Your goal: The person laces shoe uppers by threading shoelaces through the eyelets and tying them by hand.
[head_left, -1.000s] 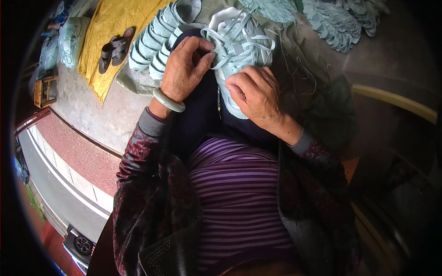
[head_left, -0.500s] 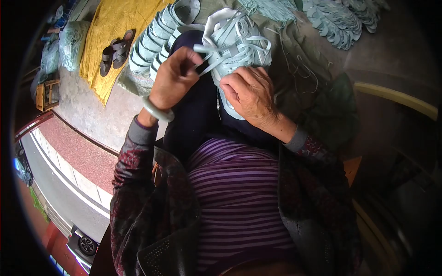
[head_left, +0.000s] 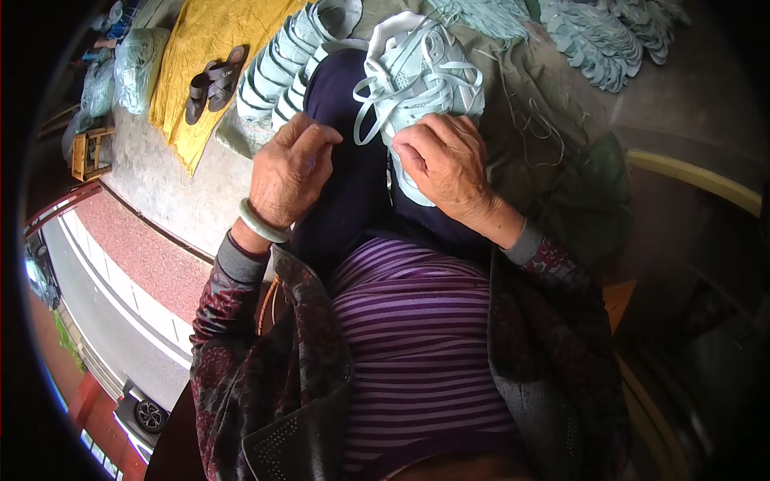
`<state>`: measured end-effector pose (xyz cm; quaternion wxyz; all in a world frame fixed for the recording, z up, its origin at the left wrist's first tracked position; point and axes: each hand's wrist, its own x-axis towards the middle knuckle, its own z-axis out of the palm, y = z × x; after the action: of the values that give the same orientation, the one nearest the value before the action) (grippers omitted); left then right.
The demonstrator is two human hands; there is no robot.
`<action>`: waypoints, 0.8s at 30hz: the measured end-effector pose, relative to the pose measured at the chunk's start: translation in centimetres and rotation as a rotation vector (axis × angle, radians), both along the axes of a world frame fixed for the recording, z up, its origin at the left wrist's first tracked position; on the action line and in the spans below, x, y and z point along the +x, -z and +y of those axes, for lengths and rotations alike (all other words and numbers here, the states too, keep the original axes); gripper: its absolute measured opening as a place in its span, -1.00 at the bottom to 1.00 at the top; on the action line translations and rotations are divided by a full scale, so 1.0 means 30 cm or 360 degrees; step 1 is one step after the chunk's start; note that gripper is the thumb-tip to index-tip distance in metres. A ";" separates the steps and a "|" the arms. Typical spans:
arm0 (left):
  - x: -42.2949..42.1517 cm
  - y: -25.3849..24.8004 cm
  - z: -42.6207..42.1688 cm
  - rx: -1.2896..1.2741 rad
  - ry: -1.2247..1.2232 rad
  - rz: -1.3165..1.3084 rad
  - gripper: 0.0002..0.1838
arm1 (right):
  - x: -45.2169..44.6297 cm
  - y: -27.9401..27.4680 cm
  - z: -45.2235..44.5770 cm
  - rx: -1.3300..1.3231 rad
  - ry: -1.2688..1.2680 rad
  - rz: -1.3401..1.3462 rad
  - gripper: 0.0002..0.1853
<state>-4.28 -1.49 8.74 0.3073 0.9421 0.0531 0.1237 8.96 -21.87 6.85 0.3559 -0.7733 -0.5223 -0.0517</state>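
Observation:
A pale blue shoe upper (head_left: 425,76) with a white collar and looped laces lies over my knees, on the dark trousers (head_left: 341,96). My right hand (head_left: 447,170) is closed on its lower part, with the fingers curled over the edge. Off to the left of the upper, apart from it, my left hand (head_left: 290,172) is held in a pinch above the trousers. Anything between its fingertips is too small to make out. A lace loop hangs from the upper's left side. A pale bangle (head_left: 263,222) circles the left wrist.
Nested pale blue pieces (head_left: 277,68) lie beyond the left knee. Sandals (head_left: 215,84) rest on a yellow sheet (head_left: 186,60). More light blue pieces (head_left: 593,40) are heaped at upper right. Loose thread (head_left: 536,132) trails over dark green cloth (head_left: 593,180). A wooden stool (head_left: 90,154) stands far left.
My left hand was at the laces, then drew away to the left and down, off the upper. A lace raised beside it now hangs as a loop. My right hand stays on the upper.

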 end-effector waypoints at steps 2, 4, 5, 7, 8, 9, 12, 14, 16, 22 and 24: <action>0.026 0.000 0.006 -0.0057 -0.0003 -0.0152 -0.81 | 0.001 0.004 0.002 -0.0046 -0.0019 -0.0015 -0.83; 0.069 -0.010 -0.007 -0.0163 -0.0142 -0.0035 -0.83 | 0.000 0.006 0.008 -0.0031 -0.0006 -0.0028 -0.83; 0.093 0.005 -0.011 -0.0280 -0.0200 0.0056 -0.79 | 0.000 0.008 0.011 -0.0028 -0.0011 -0.0033 -0.83; 0.139 -0.001 -0.035 -0.0431 -0.0249 0.0095 -0.77 | -0.002 0.011 0.009 -0.0009 0.0001 -0.0021 -0.83; 0.161 -0.004 -0.044 -0.0581 -0.0294 0.0140 -0.74 | -0.003 0.010 0.006 -0.0016 0.0005 -0.0025 -0.83; 0.182 -0.004 -0.046 -0.0651 -0.0260 0.0194 -0.73 | -0.002 0.008 0.004 -0.0017 0.0004 -0.0030 -0.83; 0.227 0.098 -0.029 -0.1181 -0.0114 -0.0028 -0.75 | -0.001 0.001 0.011 0.0046 0.0020 -0.0021 -0.83; 0.213 0.087 -0.018 -0.1228 -0.0140 0.0077 -0.84 | 0.001 -0.004 0.010 0.0039 0.0000 -0.0023 -0.83; 0.179 0.078 0.013 -0.1536 -0.0074 0.0246 -0.92 | 0.002 -0.003 0.011 0.0048 0.0008 -0.0017 -0.83; -0.058 -0.015 0.097 -0.1767 -0.0479 0.0767 -0.89 | 0.003 0.011 0.004 0.0028 -0.0002 0.0000 -0.83; -0.111 -0.014 0.102 -0.2432 -0.0385 0.0663 -0.81 | 0.003 0.016 0.012 0.0027 -0.0019 -0.0009 -0.83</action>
<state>-7.61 1.57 9.15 0.8358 0.4624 0.2811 -0.0928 9.06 -21.51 6.36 0.3612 -0.7670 -0.5273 -0.0560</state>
